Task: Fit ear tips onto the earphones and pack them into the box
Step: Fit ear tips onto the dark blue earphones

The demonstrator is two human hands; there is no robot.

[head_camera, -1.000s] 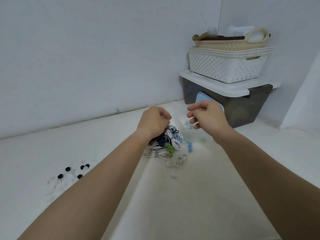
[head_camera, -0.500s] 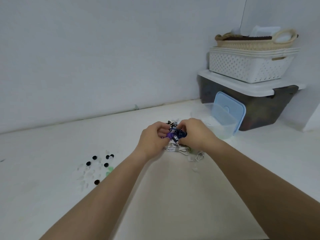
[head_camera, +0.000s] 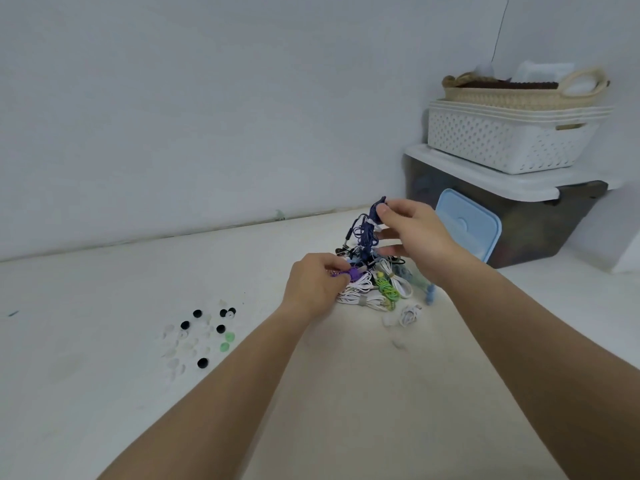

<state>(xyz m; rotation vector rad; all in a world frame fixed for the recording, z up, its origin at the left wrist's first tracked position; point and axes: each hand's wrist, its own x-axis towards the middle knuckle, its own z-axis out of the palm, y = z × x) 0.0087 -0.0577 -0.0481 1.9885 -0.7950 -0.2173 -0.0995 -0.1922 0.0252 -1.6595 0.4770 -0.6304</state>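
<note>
Our bare left forearm (head_camera: 214,386) and right forearm (head_camera: 519,341) both reach forward from the lower edge. Our left hand (head_camera: 317,284) is low, knuckles up, with curled fingers that pinch a purple earphone bundle (head_camera: 353,273). Our right hand (head_camera: 412,233) is higher; its thumb and forefinger pinch a dark blue earphone bundle (head_camera: 367,230), and its other fingers are loosely spread.

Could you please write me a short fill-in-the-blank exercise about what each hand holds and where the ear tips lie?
1. The right hand holds the dark ____ earphones above the pile.
2. The left hand pinches a ____ earphone at the pile.
3. The loose ear tips lie on the table to the ____ of the pile.

Missing words: blue; purple; left.
</note>
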